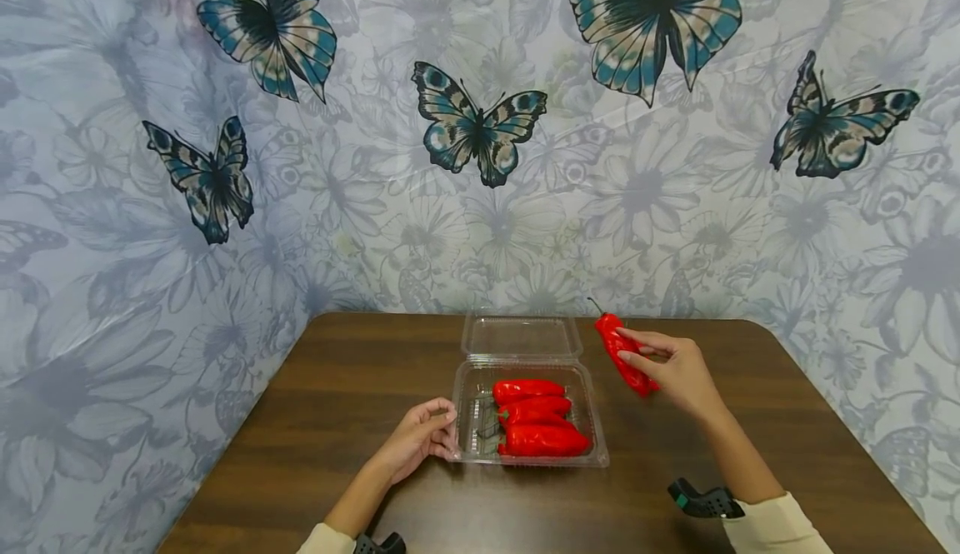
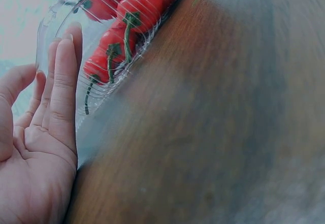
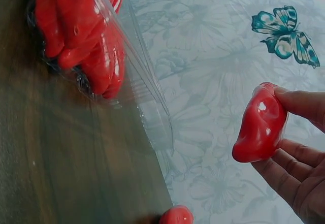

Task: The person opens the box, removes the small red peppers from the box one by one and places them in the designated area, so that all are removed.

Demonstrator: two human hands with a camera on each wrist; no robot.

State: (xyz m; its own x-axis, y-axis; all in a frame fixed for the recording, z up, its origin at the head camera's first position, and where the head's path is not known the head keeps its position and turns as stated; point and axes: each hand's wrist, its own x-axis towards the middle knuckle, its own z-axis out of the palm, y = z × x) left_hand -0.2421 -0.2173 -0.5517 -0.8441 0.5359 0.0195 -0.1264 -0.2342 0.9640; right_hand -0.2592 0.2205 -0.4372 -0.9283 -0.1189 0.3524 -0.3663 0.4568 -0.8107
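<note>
A clear plastic clamshell container (image 1: 465, 429) lies with its lid (image 1: 521, 337) folded back, holding several glossy red peppers (image 1: 543, 440). At its left rim is my left hand (image 1: 417, 437), thumb and fingertips pinching the edge. To the right of the container, my right hand (image 1: 678, 371) holds another red pepper (image 1: 617, 344) between thumb and fingers, its thin stem pointing up and away. That same pepper (image 3: 261, 125) appears blunt end first in the right wrist view, raised in the fingers. Green stems of the boxed peppers (image 2: 104, 64) face my left hand.
Everything stands on a dark wooden table (image 1: 360, 371) with rounded far corners. One more red pepper (image 3: 176, 217) shows at the bottom of the right wrist view, mostly cut off. Behind the table is a wall covering (image 1: 510, 237) printed with flowers and butterflies.
</note>
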